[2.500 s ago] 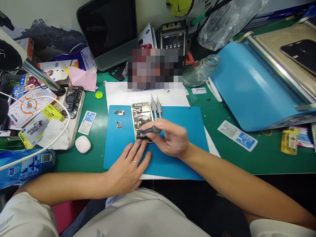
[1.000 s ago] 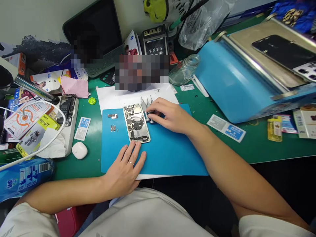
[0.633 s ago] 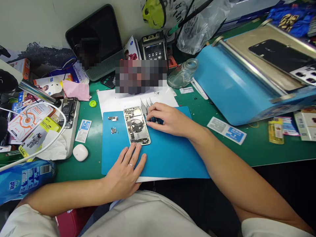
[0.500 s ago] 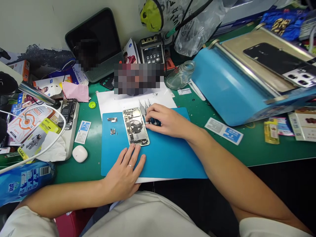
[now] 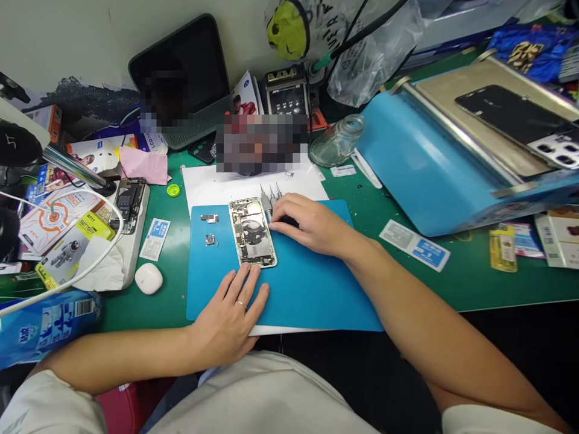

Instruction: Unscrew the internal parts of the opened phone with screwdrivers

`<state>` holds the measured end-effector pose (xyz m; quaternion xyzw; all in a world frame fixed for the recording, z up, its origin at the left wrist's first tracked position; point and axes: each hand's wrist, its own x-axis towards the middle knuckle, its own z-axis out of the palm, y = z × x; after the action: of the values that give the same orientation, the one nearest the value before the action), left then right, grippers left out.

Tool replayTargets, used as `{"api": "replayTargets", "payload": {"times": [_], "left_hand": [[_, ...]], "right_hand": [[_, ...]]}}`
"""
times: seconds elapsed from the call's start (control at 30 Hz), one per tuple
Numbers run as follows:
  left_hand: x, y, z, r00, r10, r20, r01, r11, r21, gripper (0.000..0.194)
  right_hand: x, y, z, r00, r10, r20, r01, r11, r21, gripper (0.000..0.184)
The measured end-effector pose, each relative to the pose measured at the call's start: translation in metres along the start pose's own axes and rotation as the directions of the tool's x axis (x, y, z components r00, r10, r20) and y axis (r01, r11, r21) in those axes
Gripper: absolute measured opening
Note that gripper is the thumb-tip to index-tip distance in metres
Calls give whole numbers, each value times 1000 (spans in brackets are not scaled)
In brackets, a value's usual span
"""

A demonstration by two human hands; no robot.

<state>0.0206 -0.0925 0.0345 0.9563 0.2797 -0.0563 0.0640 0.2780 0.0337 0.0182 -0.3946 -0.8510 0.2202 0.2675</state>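
An opened smartphone (image 5: pixel 253 234) lies on a blue mat (image 5: pixel 307 289), its inner parts showing. My left hand (image 5: pixel 231 310) rests flat with fingers spread, its fingertips at the phone's lower edge. To the phone's right, several slim screwdrivers (image 5: pixel 266 204) lie side by side with their tips pointing away from me. My right hand (image 5: pixel 312 224) is over their handles, thumb and fingers closed around one at the phone's edge; the palm hides most of the handles. Two small phone parts (image 5: pixel 209 218) sit on the mat left of the phone.
A blue machine (image 5: pixel 420 175) with metal rails bears a dark phone panel (image 5: pixel 502 114) at the right. Behind the mat are white paper (image 5: pixel 203 184) and a glass jar (image 5: pixel 337 141). Left stand a white earbud case (image 5: pixel 149 278), boxes and a looping white cable (image 5: pixel 118 241).
My right hand has drawn its fingers closer together over the screwdriver handles. The left hand stays at the phone's lower edge. The whole view has shifted slightly.
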Motion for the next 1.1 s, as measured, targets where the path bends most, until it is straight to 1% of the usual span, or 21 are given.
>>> {"api": "replayTargets", "payload": {"times": [0.13, 0.2, 0.33, 0.43, 0.5, 0.6, 0.73, 0.83, 0.93, 1.0, 1.1], "left_hand": [[0, 0, 1, 1000, -4, -1, 4, 1000, -4, 84], [0, 0, 2, 1000, -1, 1, 1, 1000, -5, 84], [-1, 0, 2, 1000, -6, 2, 6, 1000, -8, 84], [-1, 0, 1, 1000, -2, 0, 2, 1000, -11, 83], [-1, 0, 1, 1000, 6, 5, -6, 1000, -10, 82], [-1, 0, 0, 1000, 6, 8, -6, 1000, -9, 82], [0, 0, 1, 1000, -2, 14, 2, 1000, -13, 83], [-1, 1, 1, 1000, 0, 13, 1, 1000, -19, 82], [-1, 1, 0, 1000, 0, 9, 0, 1000, -27, 83], [-1, 1, 0, 1000, 1, 10, 0, 999, -33, 84], [-1, 1, 0, 1000, 7, 16, -6, 999, -37, 83]], "right_hand": [[0, 0, 2, 999, 26, -48, -22, 997, 70, 11], [-1, -1, 1, 998, 20, -57, -16, 997, 78, 10], [-2, -3, -1, 998, -11, -56, 9, 999, -32, 9], [-2, -4, -3, 1000, 0, -16, -3, 992, -129, 6], [-2, -5, -3, 1000, 13, -3, -13, 987, -162, 4], [-2, -5, -3, 1000, 16, -3, -16, 987, -157, 7], [-2, -6, -3, 1000, 15, -11, -16, 995, -94, 9], [-2, -8, -4, 997, 28, -71, -31, 999, -37, 10], [-2, -11, -5, 983, 68, -168, -61, 997, 48, 9], [-1, -11, -5, 963, 107, -249, -81, 991, 110, 8], [1, -11, -6, 912, 176, -370, -100, 972, 215, 11]]}}
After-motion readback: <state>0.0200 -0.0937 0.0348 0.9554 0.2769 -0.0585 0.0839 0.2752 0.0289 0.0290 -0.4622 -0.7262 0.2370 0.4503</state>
